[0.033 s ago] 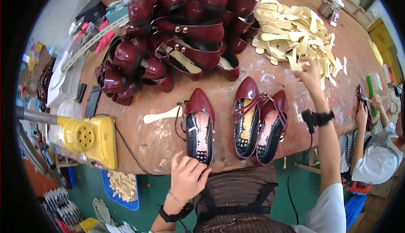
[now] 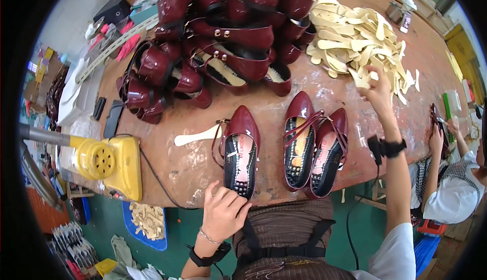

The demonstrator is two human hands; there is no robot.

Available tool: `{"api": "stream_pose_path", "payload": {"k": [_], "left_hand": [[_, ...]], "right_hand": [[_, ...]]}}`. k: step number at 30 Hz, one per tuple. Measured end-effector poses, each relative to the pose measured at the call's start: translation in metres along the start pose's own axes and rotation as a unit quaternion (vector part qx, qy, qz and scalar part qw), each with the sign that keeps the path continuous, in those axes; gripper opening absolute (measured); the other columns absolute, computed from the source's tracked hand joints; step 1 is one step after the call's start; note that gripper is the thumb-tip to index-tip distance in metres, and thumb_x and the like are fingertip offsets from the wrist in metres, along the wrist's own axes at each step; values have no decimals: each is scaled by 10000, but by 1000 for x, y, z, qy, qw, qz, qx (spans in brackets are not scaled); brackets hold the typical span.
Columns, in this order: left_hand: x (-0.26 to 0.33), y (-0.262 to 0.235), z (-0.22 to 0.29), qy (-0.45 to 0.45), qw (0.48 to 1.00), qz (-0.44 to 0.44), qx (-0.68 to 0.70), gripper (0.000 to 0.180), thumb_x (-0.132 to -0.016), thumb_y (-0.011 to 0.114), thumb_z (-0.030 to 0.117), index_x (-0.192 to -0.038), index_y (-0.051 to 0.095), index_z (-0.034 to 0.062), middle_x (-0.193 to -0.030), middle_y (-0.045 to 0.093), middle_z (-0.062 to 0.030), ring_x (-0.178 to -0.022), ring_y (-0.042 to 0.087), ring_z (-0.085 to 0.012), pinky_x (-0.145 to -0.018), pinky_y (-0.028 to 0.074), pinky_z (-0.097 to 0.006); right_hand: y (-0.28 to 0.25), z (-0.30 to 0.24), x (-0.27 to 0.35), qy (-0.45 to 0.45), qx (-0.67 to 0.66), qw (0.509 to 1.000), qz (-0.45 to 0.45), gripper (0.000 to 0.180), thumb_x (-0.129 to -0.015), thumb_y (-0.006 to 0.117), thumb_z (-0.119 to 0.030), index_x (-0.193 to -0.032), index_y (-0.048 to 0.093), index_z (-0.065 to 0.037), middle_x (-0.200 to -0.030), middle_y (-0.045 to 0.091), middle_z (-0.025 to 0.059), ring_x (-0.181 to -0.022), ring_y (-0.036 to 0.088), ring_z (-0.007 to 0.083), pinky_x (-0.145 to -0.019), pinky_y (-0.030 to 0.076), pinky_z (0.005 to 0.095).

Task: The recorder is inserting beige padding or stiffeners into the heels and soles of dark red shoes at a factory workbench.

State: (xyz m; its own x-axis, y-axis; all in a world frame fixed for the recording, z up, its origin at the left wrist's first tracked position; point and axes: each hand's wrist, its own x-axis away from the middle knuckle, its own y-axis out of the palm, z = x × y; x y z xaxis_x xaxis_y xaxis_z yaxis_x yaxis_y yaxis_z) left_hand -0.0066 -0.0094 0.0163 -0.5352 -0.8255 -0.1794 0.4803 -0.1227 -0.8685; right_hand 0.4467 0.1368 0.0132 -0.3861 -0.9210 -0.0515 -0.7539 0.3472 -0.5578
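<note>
Worn, glue-stained, the brown workbench [image 2: 203, 158] carries a heap of burgundy shoes [image 2: 218, 36] at its far side. Left hand [image 2: 223, 211] grips the heel end of 1 burgundy shoe [image 2: 241, 150] at the near edge, fingers curled on it. Right hand [image 2: 378, 90] pinches a cream insole [image 2: 361, 79] from the insole pile [image 2: 355, 39]. 2 more shoes [image 2: 314, 145] lie between the hands. A yellow machine [image 2: 109, 161] sits to the left.

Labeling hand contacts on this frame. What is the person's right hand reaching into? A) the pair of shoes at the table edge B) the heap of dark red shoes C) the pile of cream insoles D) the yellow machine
C: the right hand is stretched out with its fingers at the near edge of the pile of cream insoles, while the left hand rests at the heel of the single dark red shoe.
</note>
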Motion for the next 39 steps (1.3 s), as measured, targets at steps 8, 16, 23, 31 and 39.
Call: {"api": "stream_pose_path", "payload": {"k": [8, 16, 23, 31, 39], "left_hand": [[21, -3, -4, -46, 997, 58, 39, 441, -731, 860, 276, -1085, 708, 61, -1023, 645, -99, -1017, 620, -271, -1023, 446, -471], [1, 5, 34, -124, 835, 43, 535, 797, -775, 870, 333, -1395, 511, -14, -1307, 630, -166, -1120, 654, -246, -964, 517, -370], [16, -8, 26, -281, 756, 50, 589, 195, -1001, 632, 130, -1084, 684, -40, -868, 728, -87, -778, 676, -113, -695, 541, -240], [31, 3, 4, -217, 889, 263, 304, 86, -888, 695, -51, -971, 674, -54, -915, 686, -122, -805, 672, -166, -728, 546, -263], [28, 6, -10, 6, 954, 291, 66, 266, -702, 762, -88, -926, 730, 52, -926, 711, -56, -792, 663, -240, -715, 520, -362]], "right_hand": [[-7, -125, 108, -4, -199, 916, -348, 492, -774, 749, 79, -1250, 676, -18, -972, 711, 42, -955, 677, 146, -810, 549, 270], [59, -188, 155, -112, -211, 798, -554, 188, -943, 693, -107, -1098, 743, -13, -776, 697, 65, -683, 630, 95, -626, 509, 281], [94, -172, 146, 67, -262, 795, -543, 231, -999, 643, -181, -1086, 723, 18, -756, 698, 28, -647, 631, 49, -580, 507, 198], [102, -164, 125, 66, -321, 709, -624, 297, -910, 746, -98, -1168, 693, 39, -1006, 743, 102, -868, 705, 129, -787, 565, 255], [140, -154, 110, -55, -157, 850, -501, 228, -852, 734, 3, -1060, 664, 67, -882, 752, 104, -767, 723, 126, -645, 560, 257]]}}
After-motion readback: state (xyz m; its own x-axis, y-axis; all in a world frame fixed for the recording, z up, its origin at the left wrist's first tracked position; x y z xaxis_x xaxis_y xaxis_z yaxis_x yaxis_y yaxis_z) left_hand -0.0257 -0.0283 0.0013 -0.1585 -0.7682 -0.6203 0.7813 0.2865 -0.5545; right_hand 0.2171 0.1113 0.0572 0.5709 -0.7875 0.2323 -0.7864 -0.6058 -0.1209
